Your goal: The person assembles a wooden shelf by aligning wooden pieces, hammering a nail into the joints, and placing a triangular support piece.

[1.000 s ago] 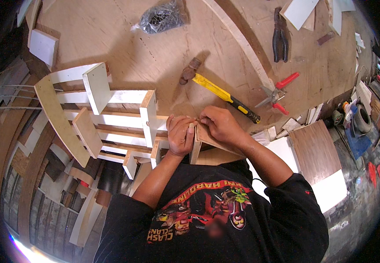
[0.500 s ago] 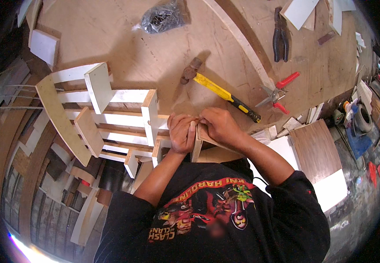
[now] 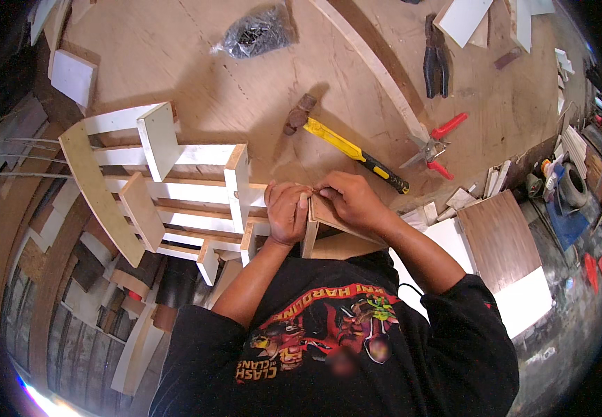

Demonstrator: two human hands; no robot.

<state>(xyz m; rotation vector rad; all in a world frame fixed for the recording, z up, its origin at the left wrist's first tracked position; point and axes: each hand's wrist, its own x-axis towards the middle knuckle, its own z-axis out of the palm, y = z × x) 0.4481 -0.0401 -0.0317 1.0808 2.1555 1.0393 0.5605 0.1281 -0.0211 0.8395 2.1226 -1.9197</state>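
Note:
My left hand (image 3: 288, 212) is curled over the edge of a white-and-wood slatted frame (image 3: 169, 189), at the corner beside an open wooden box (image 3: 346, 244). My right hand (image 3: 352, 199) meets it at the same corner, thumb and forefinger pinched together on top of the box's edge. Whatever small thing sits between those fingertips is too small to make out. Just beyond my hands a hammer (image 3: 346, 146) with a yellow and black handle lies on the bench, its rusty head to the left.
Red-handled snips (image 3: 438, 147) and black pliers (image 3: 436, 62) lie at the right of the bench (image 3: 238, 90). A plastic bag of small dark pieces (image 3: 256, 31) is at the far side. A curved wooden strip (image 3: 370, 59) crosses the bench. Board offcuts (image 3: 461, 21) lie far right.
Both hands stay at the box corner. My right fingers have shifted slightly at their pinch; the view has moved a little. Nothing has visibly been let go.

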